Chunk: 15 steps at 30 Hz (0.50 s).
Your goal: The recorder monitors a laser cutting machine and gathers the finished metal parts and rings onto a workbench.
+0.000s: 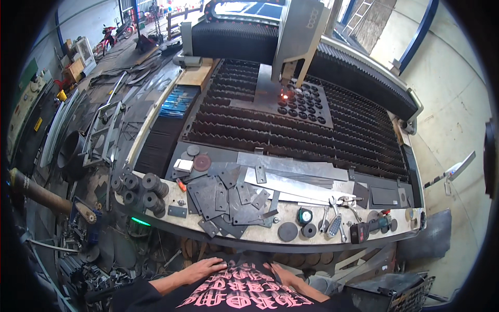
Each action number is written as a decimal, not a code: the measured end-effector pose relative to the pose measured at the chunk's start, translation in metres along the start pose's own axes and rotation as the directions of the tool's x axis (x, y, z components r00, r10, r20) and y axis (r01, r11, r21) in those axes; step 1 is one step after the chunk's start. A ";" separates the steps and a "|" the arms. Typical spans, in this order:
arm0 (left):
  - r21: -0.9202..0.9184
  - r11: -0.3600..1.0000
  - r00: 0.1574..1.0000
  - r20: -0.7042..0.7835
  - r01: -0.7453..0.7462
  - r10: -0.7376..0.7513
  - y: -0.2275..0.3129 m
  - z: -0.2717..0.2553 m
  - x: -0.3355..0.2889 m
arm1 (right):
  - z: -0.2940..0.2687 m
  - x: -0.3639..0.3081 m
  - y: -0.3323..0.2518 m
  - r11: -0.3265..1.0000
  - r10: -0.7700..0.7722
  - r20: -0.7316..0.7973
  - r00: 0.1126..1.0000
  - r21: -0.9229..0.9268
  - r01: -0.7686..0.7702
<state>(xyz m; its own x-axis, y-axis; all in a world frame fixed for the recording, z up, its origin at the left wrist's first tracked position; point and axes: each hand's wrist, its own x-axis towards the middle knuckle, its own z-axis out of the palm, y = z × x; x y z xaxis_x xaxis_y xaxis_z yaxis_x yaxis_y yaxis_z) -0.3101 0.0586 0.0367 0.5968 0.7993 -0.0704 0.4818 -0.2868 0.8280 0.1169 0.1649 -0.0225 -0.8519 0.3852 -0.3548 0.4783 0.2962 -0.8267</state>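
At the lower edge of the head view, my left hand (210, 265) lies flat with its fingers stretched out against the front of my black shirt (244, 286), gripping nothing. My right hand (282, 274) rests at the other side of the shirt; its fingers are partly hidden, so I can't say whether they are curled or straight.

Just beyond my hands runs the pale front ledge (265, 231) of a cutting machine. On its left stand stacked dark metal rings (150, 182), with a small orange-handled tool (181, 184) near them. A loose heap of flat steel plates (208, 195) overlaps at the middle. Farther right are a tape measure (304, 216), a dark round disc (287, 232), an adjustable wrench (333, 202), locking pliers (351, 199) and a teal angle grinder (383, 223) with a black battery.

Behind the ledge, a metal sheet (266, 86) lies on the serrated slat bed (223, 125), well apart from my hands. Rows of round cuts fill its right part, and an orange glow (284, 96) shows beneath the cutting head (287, 72). Under the ledge's left end, a green light (140, 222) shines.
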 end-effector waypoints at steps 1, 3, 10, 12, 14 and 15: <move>-0.024 1.000 1.000 -0.007 0.020 -0.020 0.009 -0.008 0.003 | -0.006 0.000 -0.010 0.998 -0.058 -0.034 0.998 0.022 0.058; -0.025 0.999 0.999 -0.019 0.037 -0.037 0.017 -0.015 0.005 | -0.011 0.004 -0.015 1.000 0.017 0.012 1.000 -0.011 -0.017; 0.000 0.997 0.997 -0.015 0.079 -0.079 0.011 -0.006 0.004 | -0.008 0.008 0.000 0.994 0.020 0.055 0.998 -0.105 -0.014; 0.014 0.995 0.995 -0.022 0.098 -0.098 0.011 -0.003 0.001 | -0.007 0.007 -0.004 0.997 0.035 0.076 0.996 -0.074 -0.030; 0.007 0.995 0.995 -0.016 0.103 -0.103 0.016 -0.007 0.004 | -0.009 0.007 -0.006 0.998 0.049 0.092 0.995 -0.049 -0.045; 0.003 0.994 0.994 -0.010 0.107 -0.107 0.019 -0.009 0.005 | -0.010 0.007 -0.005 0.998 0.051 0.095 0.994 -0.047 -0.047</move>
<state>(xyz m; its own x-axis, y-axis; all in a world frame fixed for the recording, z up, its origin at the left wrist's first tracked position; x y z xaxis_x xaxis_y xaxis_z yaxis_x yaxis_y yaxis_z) -0.3041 0.0618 0.0572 0.5351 0.8308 -0.1532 0.5452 -0.2010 0.8139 0.1108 0.1747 -0.0159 -0.8428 0.3152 -0.4363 0.5270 0.3189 -0.7878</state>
